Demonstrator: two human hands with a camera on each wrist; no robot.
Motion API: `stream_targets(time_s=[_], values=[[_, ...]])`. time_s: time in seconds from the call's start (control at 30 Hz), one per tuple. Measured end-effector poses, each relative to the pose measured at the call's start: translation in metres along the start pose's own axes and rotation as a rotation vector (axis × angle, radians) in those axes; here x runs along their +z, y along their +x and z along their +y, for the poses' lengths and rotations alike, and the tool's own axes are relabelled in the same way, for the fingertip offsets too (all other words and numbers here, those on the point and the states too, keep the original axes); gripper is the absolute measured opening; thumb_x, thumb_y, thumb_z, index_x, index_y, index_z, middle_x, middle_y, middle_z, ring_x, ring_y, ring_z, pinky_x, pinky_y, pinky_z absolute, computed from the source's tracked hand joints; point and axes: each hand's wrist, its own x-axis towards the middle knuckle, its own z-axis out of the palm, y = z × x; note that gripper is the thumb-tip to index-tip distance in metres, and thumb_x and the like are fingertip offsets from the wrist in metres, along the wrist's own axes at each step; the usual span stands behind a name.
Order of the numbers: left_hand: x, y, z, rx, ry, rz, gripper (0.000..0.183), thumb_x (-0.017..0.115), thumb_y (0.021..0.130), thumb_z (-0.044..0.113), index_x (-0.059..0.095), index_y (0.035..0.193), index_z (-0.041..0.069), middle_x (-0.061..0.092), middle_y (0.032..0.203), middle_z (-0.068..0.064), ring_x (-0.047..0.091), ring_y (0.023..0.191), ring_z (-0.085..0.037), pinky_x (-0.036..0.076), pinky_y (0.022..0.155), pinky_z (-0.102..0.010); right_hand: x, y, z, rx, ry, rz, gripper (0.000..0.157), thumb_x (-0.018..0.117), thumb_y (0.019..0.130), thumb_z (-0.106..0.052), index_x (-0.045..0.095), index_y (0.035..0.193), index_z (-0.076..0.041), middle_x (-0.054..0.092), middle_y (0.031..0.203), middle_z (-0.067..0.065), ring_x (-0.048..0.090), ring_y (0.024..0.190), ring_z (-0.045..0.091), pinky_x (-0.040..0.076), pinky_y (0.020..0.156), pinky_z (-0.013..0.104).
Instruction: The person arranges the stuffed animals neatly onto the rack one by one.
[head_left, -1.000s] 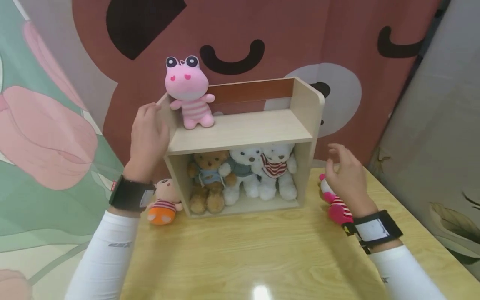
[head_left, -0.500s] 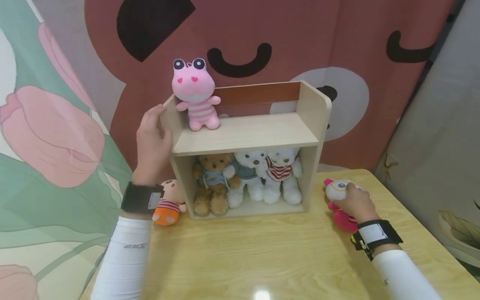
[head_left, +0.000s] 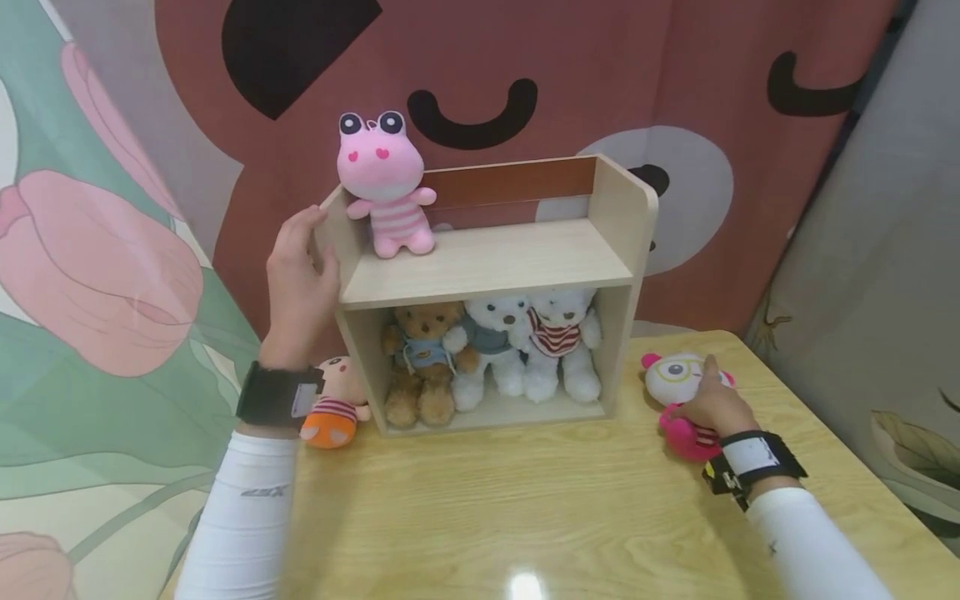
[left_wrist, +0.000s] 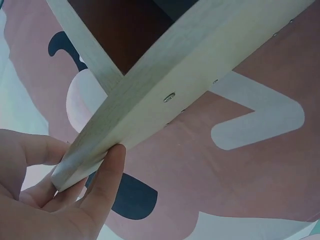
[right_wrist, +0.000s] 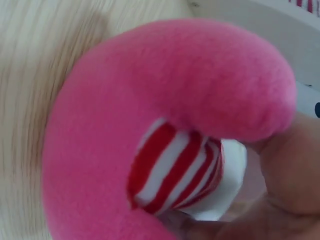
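Observation:
In the head view my left hand point(head_left: 295, 292) holds the left side panel of a small wooden shelf point(head_left: 487, 265). The left wrist view has thumb and fingers on both faces of that panel point(left_wrist: 150, 90), near its corner. At the right of the table, my right hand point(head_left: 716, 407) grips a plush toy point(head_left: 666, 382) with a white head, yellow glasses, pink ears and a pink body. Close up in the right wrist view, thumb and fingers pinch around the toy's red-and-white striped middle, above its curved pink lower body point(right_wrist: 100, 130). Part of the toy is hidden by the hand.
A pink frog-like plush point(head_left: 386, 187) stands on the upper shelf at left. Below sit a brown teddy bear point(head_left: 423, 358) and two white bears point(head_left: 558, 350). An orange-bottomed plush point(head_left: 330, 425) leans beside the shelf's left side. The wooden table point(head_left: 480, 500) extends in front.
My right hand has come down from above the pink plush toy and taken hold of it; the toy's head has turned slightly. The left hand stays at the shelf's side panel.

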Motion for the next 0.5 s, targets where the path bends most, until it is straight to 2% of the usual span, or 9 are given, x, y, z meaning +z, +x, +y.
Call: stream_targets(time_s=[0.1, 0.2, 0.37, 0.5], values=[[0.000, 0.000, -0.001, 0.009, 0.007, 0.001, 0.042, 0.055, 0.096, -0.001, 0.056, 0.138, 0.001, 0.054, 0.144, -0.015, 0.047, 0.137, -0.024, 0.035, 0.115, -0.035, 0.004, -0.002, -0.001, -0.005, 0.013, 0.047, 0.131, 0.081, 0.076, -0.026, -0.022, 0.150, 0.006, 0.027, 0.134, 0.053, 0.045, 0.111, 0.061, 0.038, 0.096, 0.067], [0.000, 0.000, -0.001, 0.012, 0.017, -0.010, 0.042, 0.054, 0.097, -0.001, 0.055, 0.139, 0.000, 0.052, 0.146, -0.015, 0.046, 0.138, -0.026, 0.034, 0.117, -0.035, 0.009, -0.005, -0.001, 0.000, 0.020, 0.138, 0.131, 0.082, 0.076, -0.027, -0.019, 0.154, 0.001, 0.034, 0.131, 0.052, 0.047, 0.106, 0.061, 0.041, 0.088, 0.066], [-0.003, -0.002, 0.001, -0.006, 0.044, -0.050, 0.045, 0.053, 0.099, 0.001, 0.050, 0.144, 0.004, 0.048, 0.151, -0.012, 0.042, 0.142, -0.025, 0.031, 0.118, -0.037, 0.017, -0.010, -0.001, -0.052, 0.079, 0.399, 0.125, 0.083, 0.076, -0.025, -0.010, 0.159, -0.011, 0.047, 0.124, 0.048, 0.051, 0.099, 0.065, 0.044, 0.066, 0.060], [-0.005, -0.002, 0.001, -0.009, 0.042, -0.073, 0.047, 0.054, 0.098, 0.001, 0.049, 0.145, 0.004, 0.046, 0.152, -0.012, 0.041, 0.142, -0.025, 0.031, 0.118, -0.038, 0.011, -0.022, -0.008, -0.124, 0.200, 0.620, 0.120, 0.083, 0.078, -0.020, -0.004, 0.160, -0.018, 0.049, 0.127, 0.045, 0.051, 0.102, 0.065, 0.041, 0.065, 0.065]])
